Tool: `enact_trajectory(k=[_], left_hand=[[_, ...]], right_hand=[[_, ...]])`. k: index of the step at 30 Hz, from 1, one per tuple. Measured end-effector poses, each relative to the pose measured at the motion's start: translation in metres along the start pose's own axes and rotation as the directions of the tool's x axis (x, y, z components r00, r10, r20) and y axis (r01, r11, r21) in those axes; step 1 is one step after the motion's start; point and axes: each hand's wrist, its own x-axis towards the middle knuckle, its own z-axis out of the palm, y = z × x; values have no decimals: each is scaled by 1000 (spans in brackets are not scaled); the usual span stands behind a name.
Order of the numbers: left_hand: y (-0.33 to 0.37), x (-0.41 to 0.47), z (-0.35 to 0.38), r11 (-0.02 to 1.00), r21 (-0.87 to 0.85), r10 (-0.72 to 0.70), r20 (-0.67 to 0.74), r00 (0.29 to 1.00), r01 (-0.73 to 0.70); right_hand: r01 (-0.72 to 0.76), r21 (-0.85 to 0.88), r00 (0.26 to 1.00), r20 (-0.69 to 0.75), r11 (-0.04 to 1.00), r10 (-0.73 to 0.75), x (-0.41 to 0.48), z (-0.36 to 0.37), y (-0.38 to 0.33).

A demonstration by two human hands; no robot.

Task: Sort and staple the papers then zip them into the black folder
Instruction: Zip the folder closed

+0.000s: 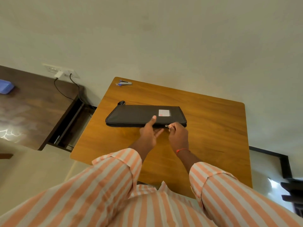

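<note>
No text can be read; the black folder [139, 114] carries a small white label [164, 113] with a red patch, just beyond the right hand [177, 135] and just right of the left hand [150, 131] thumb; its printed lines are too blurred to make out.

It looked like a plain office or study: a wooden desk [205, 128] stood by a bare cream wall [164, 38], a stapler [125, 83] lay on it, and cables [65, 94] ran from wall sockets [60, 72] over a dark side counter [32, 108].
</note>
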Motion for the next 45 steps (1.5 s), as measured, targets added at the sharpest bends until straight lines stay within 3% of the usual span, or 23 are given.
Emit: enact_trajectory(k=[7, 13, 17, 22, 27, 35, 45], left_hand=[[-12, 6, 24, 998, 58, 12, -163, 987, -3], [3, 9, 20, 993, 117, 34, -208, 978, -10], [12, 14, 14, 989, 148, 23, -232, 973, 12], [18, 15, 10, 996, 94, 25, -223, 974, -4], [-11, 0, 23, 997, 48, -54, -98, 994, 59], [-18, 2, 20, 996, 80, -13, -257, 966, 34], [-17, -4, 12, 997, 60, -37, -211, 977, 50]], right_hand=[[-12, -6, 1000, 26, 1000, 12, -1, -6, 2], [-69, -4, 995, -70, 998, 68, 0, -6, 9], [-197, 57, 960, -190, 979, 204, 6, -13, 21], [-186, 119, 970, -137, 975, 202, 14, -15, 22], [-147, 163, 988, -25, 976, 153, 3, -7, 22], [-186, 168, 982, -4, 968, 189, 3, -2, 34], [-269, 82, 961, -34, 960, 273, 57, 3, 48]])
